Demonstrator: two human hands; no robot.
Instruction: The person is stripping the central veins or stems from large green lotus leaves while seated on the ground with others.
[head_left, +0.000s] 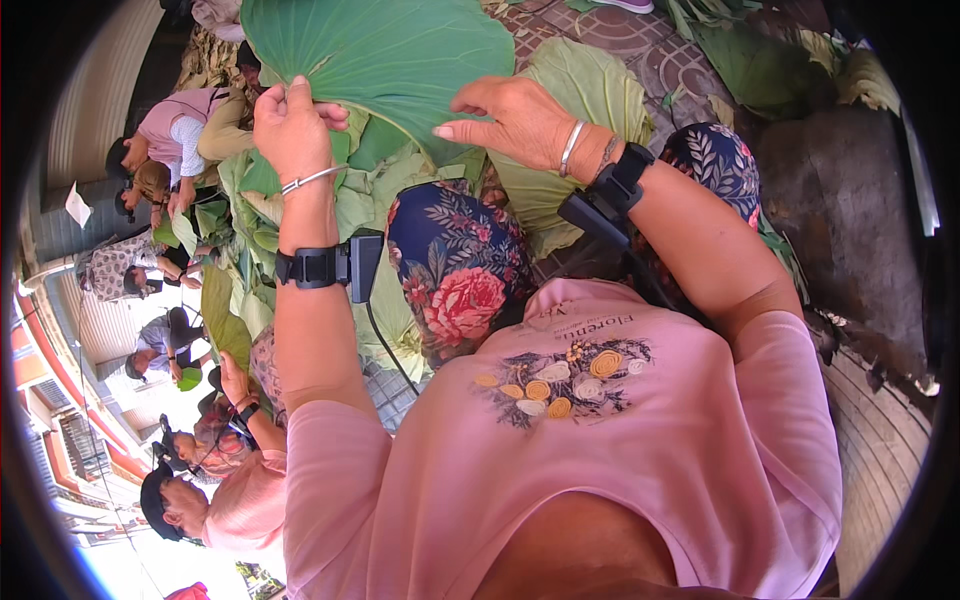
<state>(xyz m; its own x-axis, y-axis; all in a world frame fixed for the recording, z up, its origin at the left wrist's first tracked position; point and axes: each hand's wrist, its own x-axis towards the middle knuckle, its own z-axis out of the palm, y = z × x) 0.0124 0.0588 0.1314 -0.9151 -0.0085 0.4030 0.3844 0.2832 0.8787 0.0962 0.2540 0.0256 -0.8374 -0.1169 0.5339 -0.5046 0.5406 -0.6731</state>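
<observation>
A large green lotus leaf (397, 60) spreads at the top of the head view. My left hand (294, 131) pinches its lower left edge between thumb and fingers. To the right, my right hand (517, 124) is beside the leaf's right part, its thumb and fingers apart and nothing seen between them. Beneath my right hand lies a pale green leaf (592, 90), its veined side showing. A heap of leaves (360, 195) lies below the large leaf, left of my knee in floral cloth. Both wrists carry a bracelet and a black strapped device.
Several people sit or bend at the left, some handling leaves; the nearest person (247, 510) wears a dark cap and raises a hand close to my left arm. Patterned paving (555, 22) shows at the top. More leaves (757, 67) and a dark sheet-like surface (840, 187) are at the right.
</observation>
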